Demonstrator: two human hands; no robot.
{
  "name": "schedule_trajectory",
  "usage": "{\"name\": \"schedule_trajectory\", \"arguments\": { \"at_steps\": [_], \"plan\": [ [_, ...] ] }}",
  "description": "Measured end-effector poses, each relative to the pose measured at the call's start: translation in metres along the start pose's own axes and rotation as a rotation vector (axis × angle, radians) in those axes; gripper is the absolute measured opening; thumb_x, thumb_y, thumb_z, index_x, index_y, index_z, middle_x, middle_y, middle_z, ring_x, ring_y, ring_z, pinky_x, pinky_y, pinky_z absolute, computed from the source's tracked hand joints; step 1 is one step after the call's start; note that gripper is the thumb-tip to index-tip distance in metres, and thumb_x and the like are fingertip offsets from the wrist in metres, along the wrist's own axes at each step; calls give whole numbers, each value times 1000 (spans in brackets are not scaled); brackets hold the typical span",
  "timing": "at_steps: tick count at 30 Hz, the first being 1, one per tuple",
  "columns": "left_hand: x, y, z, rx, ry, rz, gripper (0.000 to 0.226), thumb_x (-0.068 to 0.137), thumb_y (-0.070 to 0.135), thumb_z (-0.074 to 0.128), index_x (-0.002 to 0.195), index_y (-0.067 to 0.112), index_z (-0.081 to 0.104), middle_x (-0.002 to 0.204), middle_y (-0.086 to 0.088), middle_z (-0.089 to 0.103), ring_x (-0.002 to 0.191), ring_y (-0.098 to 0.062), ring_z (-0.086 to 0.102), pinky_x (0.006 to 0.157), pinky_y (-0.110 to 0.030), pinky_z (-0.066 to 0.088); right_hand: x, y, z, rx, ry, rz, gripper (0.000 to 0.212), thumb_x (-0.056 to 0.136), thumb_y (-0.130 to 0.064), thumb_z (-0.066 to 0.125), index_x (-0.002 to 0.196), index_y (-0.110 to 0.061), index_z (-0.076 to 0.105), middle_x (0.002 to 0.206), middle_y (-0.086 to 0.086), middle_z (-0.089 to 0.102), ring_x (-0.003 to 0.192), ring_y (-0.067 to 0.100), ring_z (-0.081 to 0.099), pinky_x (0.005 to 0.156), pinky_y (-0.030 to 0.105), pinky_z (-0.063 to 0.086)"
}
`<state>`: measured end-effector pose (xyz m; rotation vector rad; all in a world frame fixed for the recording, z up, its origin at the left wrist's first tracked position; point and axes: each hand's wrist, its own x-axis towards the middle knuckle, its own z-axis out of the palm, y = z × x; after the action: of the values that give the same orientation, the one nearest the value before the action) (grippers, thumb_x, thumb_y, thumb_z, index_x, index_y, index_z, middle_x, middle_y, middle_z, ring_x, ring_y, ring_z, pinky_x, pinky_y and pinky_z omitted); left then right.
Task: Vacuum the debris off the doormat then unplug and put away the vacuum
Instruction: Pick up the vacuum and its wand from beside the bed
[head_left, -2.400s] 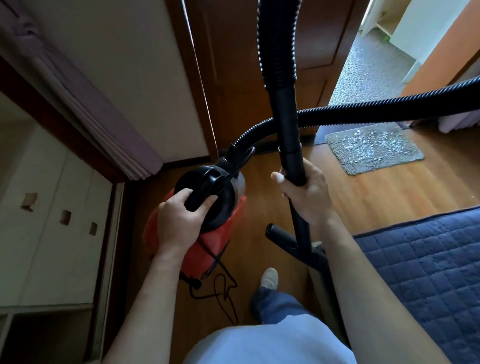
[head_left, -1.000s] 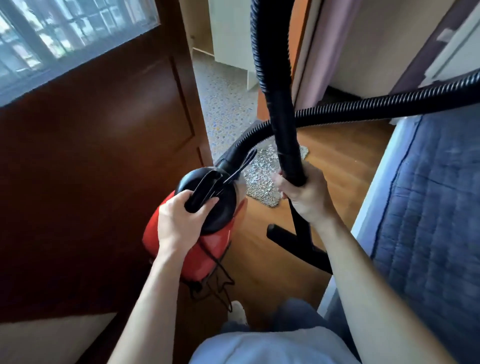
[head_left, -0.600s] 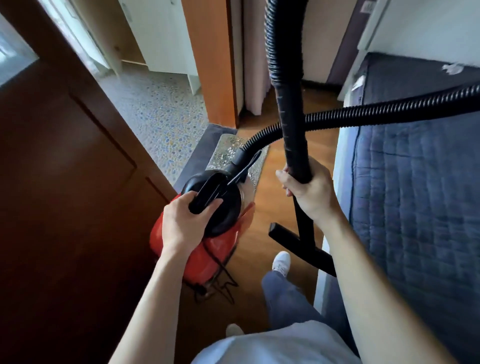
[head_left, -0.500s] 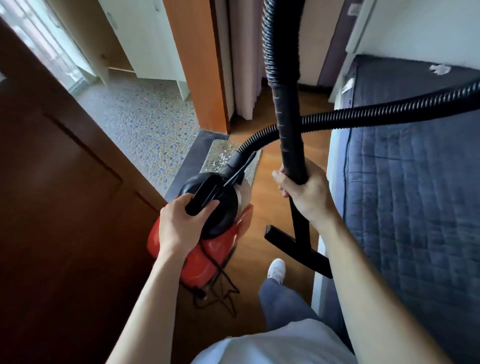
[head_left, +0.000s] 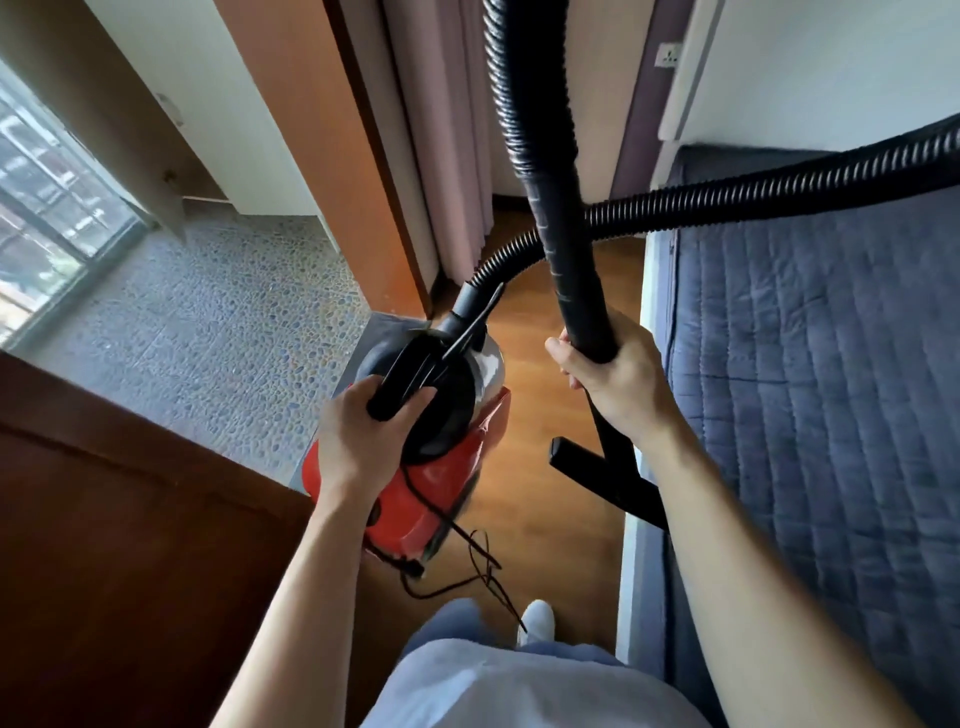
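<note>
- The left hand is at the centre of the frame. Its fingers are curled round the black handle on top of the vacuum.
- The vacuum has a red body and a black top. It sits just left of centre, tilted, above the wood floor. I cannot tell whether it clears the floor.
- The right hand is right of centre, and its fingers grip the black wand, which stands nearly upright.
- Below that hand the wand ends in a flat nozzle, which is beside the bed's edge.
- The ribbed hose leaves the front of the vacuum and arcs up behind the wand. It then crosses to the right edge of the frame. A second stretch climbs from the wand out of the top edge.
- A thin black cord hangs in loops under the rear of the vacuum, near a white shoe at the lower centre.
- A grey patch shows just beyond the vacuum at the doorway. The vacuum hides most of it, so I cannot tell whether it is the doormat.
- A bed with a blue quilt fills the right side.
- A dark wooden door fills the lower left.
- A pebble-patterned floor lies past the doorway at the left, with a window at the left edge.
- A pale curtain hangs at the upper centre.
- A wall socket is at the upper right.
</note>
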<state>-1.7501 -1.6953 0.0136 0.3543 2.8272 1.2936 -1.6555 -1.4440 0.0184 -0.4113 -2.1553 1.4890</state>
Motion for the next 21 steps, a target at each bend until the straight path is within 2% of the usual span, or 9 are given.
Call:
{"name": "schedule_trajectory", "arguments": {
  "at_steps": [3,6,10,13,16,18,21],
  "plan": [
    [28,18,18,37,-2,37,35,82,52,76,60,33,57,49,17,57,62,12,59,45,-14,34,26,11,-13,-10,36,23,18,92,-23,78,88,-14,63,70,8,66,57,20,61,65,50,56],
    [60,28,40,60,-9,70,39,82,48,79,57,34,53,47,19,55,64,17,57,54,-7,39,56,23,-24,-9,77,36,21,92,-23,78,89,-8,63,69,12,65,56,23,61,64,54,56],
    [114,35,70,52,-47,68,39,80,49,82,56,35,53,45,20,52,58,13,57,49,-9,37,101,33,-30,21,114,68,21,92,-15,77,89,-1,63,72,20,65,53,19,58,60,41,53],
    [165,39,94,59,-61,89,41,79,48,82,56,33,52,47,14,52,48,2,54,43,-16,29,145,40,-32,41,132,96,17,92,-8,75,89,1,61,71,22,62,52,18,56,56,33,49],
    [219,48,120,52,-92,114,41,80,48,81,59,26,53,52,9,54,50,-4,52,47,-24,30,197,45,-31,29,148,129,16,93,-2,72,92,9,61,65,13,58,50,17,53,57,27,47],
    [255,56,135,46,-113,128,41,80,47,82,59,24,54,51,8,54,48,-6,51,45,-25,31,235,50,-28,39,168,176,17,93,1,71,97,14,61,70,13,58,53,21,52,59,29,46],
    [306,69,154,44,-139,149,44,80,45,82,57,26,49,48,9,49,46,0,45,43,-18,25,288,53,-23,60,211,228,22,93,-1,71,103,17,61,79,19,60,58,24,51,66,31,44]
  ]
}}
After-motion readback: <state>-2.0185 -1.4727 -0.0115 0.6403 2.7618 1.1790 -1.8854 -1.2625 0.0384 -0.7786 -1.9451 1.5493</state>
